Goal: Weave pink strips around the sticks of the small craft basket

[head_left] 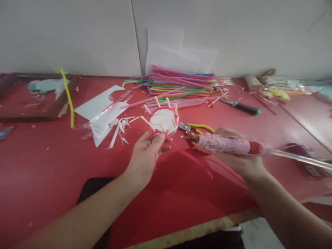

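Between the thumb and fingers of my left hand point(147, 152) is a small basket frame point(163, 119): a round white base with several short cream sticks standing round its edge. A pink pipe cleaner point(190, 157) runs along the rim, and its loose tail hangs down to the right. My right hand point(236, 159) is wrapped round a hot glue gun point(225, 143) covered in pinkish wrapping. Its dark nozzle points left toward the frame, apart from it. A clear glue stick point(301, 159) sticks out of the gun's back end.
Pliers point(204, 128) with yellow and red handles lie behind the glue gun. Farther back are a utility knife point(245, 108) and a pile of coloured pipe cleaners point(181, 83). White paper point(100, 103) and scraps point(119, 131) lie left. A dark flat object point(89, 188) sits under my left forearm.
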Tool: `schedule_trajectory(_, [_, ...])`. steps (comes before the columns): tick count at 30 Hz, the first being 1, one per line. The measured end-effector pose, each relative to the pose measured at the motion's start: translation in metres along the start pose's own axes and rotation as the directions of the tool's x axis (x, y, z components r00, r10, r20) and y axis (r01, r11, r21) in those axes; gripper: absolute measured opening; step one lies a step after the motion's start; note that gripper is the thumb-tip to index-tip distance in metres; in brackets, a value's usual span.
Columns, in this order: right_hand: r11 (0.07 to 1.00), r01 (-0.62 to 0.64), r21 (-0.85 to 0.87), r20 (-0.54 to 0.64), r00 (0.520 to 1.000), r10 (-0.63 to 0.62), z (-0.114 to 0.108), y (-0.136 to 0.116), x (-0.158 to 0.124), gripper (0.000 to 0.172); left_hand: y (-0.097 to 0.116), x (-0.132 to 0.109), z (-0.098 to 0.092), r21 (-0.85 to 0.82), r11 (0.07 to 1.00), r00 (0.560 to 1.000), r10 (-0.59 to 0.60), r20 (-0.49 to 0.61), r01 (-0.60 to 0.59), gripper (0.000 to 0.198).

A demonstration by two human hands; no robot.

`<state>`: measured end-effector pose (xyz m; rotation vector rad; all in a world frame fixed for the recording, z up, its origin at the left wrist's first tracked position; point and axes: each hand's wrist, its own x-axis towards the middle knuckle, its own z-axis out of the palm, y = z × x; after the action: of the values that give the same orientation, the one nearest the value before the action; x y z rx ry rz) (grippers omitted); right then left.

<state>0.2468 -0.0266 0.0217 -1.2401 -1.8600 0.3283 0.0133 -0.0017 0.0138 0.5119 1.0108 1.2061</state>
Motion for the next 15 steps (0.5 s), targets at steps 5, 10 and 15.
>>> schedule_trajectory(5, [0.975,-0.125,0.185,0.055,0.992,0.117,0.019,0.007,-0.007,0.005,-0.009,0.0,-0.002,0.114,0.992,0.997,0.056,-0.045,-0.051,0.022])
schedule_trajectory(10, [0.973,-0.18,0.145,0.097,0.981,0.167,0.025,0.007,-0.01,0.007,-0.012,-0.002,-0.004,0.214,0.974,0.996,0.061,0.059,-0.072,0.024])
schedule_trajectory(15, [0.963,-0.246,0.113,0.082,0.968,0.238,0.028,0.006,-0.012,0.007,-0.01,-0.004,-0.003,0.198,0.978,0.997,0.052,0.065,-0.064,0.025])
